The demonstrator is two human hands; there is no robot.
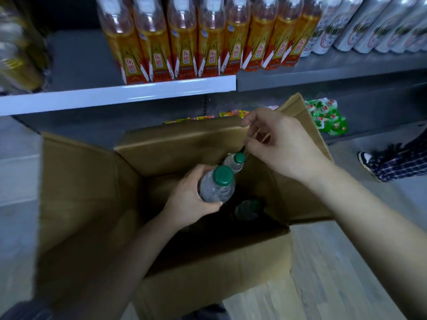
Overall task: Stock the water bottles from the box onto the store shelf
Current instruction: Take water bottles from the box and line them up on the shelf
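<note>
A clear water bottle with a green cap (217, 184) is held upright above the open mouth of the cardboard box (92, 204), gripped around its body by the left hand (189, 199), whose fingers and thumb are curled round it. Just behind it, a second green-capped bottle (234, 161) is seen, its cap near the fingertips of the right hand (282, 146). The right hand is held over the box's far side with its fingers loosely bent; whether the second bottle is pinched or merely approached cannot be told, as the contact is hidden by the fingers. Deeper in the dark interior of the box, a third bottle (248, 210) is seen lying low, partly in shadow.

The box flaps are spread outward, and the box is set on a pale wood-patterned floor (335, 273) in front of a grey store shelf (115, 95). On the shelf above, a row of orange-labelled drink bottles (184, 47) is lined up, with silver cans (369, 26) beside them to the right. On the lower shelf behind the box, green snack packets (328, 116) are stacked. At the right edge, another person's plaid trouser leg and shoe (392, 160) are visible.
</note>
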